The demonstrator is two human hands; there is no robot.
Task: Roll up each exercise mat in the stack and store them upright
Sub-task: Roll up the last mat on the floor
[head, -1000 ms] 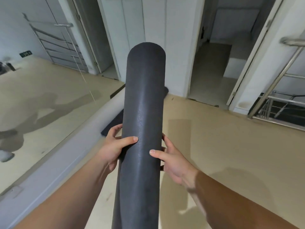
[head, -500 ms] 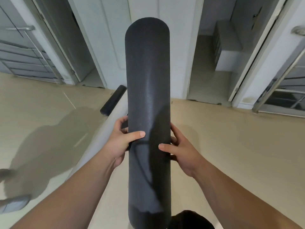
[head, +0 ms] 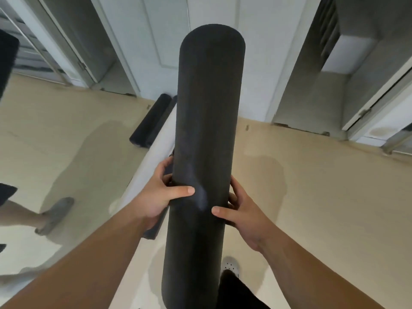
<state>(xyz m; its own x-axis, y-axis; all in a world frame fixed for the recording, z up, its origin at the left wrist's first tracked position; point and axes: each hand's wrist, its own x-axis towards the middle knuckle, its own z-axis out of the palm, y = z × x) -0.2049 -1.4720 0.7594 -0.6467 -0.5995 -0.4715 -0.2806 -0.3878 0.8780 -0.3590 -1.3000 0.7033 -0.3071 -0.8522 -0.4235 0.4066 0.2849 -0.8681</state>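
A rolled-up dark grey exercise mat [head: 205, 121] stands nearly upright in front of me, its top end tilted away toward the white wall. My left hand [head: 162, 192] grips its left side around mid-height, thumb across the front. My right hand [head: 238, 208] grips the right side slightly lower, thumb also on the front. The mat's lower end runs out of view at the bottom. Another rolled dark mat [head: 151, 121] shows to the left of the held one, seen in the wall mirror.
A large wall mirror [head: 66, 141] fills the left, with a white ledge [head: 156, 157] along its base. White door frames and open doorways [head: 312, 74] lie ahead. Beige floor [head: 312, 197] spreads to the right. My white shoe [head: 230, 266] is beside the mat's lower part.
The view has drawn closer to the white wall and doorways and tilted down. Both hands keep their grip on the mat, which stays upright between them.
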